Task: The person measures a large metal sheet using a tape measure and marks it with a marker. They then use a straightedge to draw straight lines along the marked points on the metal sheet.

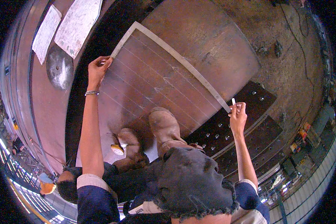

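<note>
A steel framing square (183, 59) lies on a brown steel plate (205, 37), its corner pointing away from me. The end of its short leg is pinched in my left hand (99, 69), whose fingers are closed. At the far end of the long leg, my right hand (238, 115) is closed on the square, and a white chalk stick (233, 101) juts up from its fingers. Several thin parallel lines and small arrow-like marks run across the plate inside the square's angle.
My brown boots (164, 125) stand on the plate near me, with a yellow-edged tape measure (117, 150) beside the left one. Dark plates with holes (246, 99) lie to the right. Two whitish sheets (78, 26) rest at upper left; a cable (298, 56) trails at far right.
</note>
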Demonstrator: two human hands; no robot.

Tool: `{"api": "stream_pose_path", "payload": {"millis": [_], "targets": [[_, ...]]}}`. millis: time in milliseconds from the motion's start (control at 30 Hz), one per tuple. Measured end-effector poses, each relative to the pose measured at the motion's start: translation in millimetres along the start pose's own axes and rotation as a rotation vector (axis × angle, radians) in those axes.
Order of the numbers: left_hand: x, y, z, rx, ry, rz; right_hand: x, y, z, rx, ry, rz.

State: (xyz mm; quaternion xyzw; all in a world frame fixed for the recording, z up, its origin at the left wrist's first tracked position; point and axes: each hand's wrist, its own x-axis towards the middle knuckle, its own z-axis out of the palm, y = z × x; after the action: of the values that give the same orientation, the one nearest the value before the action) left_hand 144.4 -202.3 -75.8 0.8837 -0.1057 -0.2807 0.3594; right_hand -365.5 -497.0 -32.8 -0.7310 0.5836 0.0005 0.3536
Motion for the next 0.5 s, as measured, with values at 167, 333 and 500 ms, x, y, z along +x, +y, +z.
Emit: {"api": "stream_pose_path", "payload": {"millis": [167,333,500], "targets": [[-1,1,0,0.003,0.007,-0.014,5,-18,-8,-0.079,0.098,-0.055],[1,2,0,0.039,-0.005,-0.023,12,-46,-11,-0.077,0.183,-0.101],[4,-3,-1,0.078,0.000,-0.024,13,-80,-12,0.132,0.117,-0.138]]}}
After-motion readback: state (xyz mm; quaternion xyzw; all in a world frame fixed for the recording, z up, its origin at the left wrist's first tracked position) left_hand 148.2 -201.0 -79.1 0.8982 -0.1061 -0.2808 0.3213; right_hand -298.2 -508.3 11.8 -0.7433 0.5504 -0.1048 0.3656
